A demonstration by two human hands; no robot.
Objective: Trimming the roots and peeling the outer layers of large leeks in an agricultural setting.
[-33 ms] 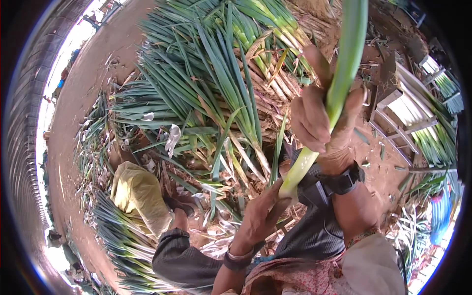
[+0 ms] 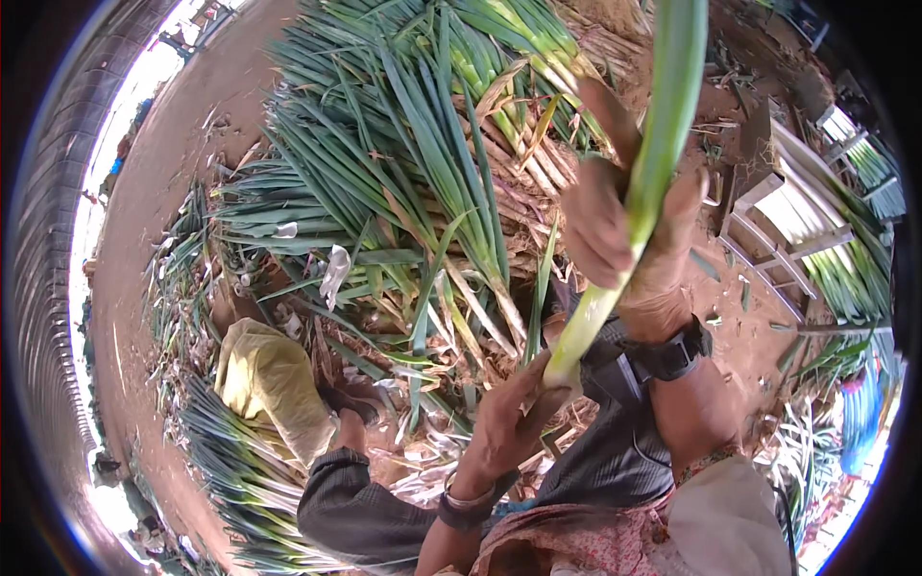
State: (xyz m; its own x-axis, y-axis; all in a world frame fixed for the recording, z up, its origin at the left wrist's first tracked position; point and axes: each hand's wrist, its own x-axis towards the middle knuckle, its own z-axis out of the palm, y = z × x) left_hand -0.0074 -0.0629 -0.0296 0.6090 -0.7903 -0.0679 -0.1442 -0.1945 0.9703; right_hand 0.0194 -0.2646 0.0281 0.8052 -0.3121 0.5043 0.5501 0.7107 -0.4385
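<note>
A single thick green onion (image 2: 663, 144) slants across the view, its dark green top running out past the upper edge. My right hand (image 2: 624, 226) is closed around its middle, fingers curled about the stalk and a black watch on that wrist. Lower down, my left hand (image 2: 509, 413) grips the pale root end between thumb and fingers; the very end is hidden in that hand. Beyond my hands lies a big heap of untrimmed green onions (image 2: 375, 163), with brown, soil-covered lower stalks.
At left, a yellowish cloth sack (image 2: 269, 379) lies beside another onion pile (image 2: 240, 470). A metal rack (image 2: 783, 245) holding pale, peeled onions stands at right. Peelings and leaf scraps (image 2: 432, 446) litter the ground near my legs. A blue bundle (image 2: 861, 422) sits at the far right.
The onion's green top has shifted slightly left, and my right hand has moved a little left with it. My left hand has hardly moved.
</note>
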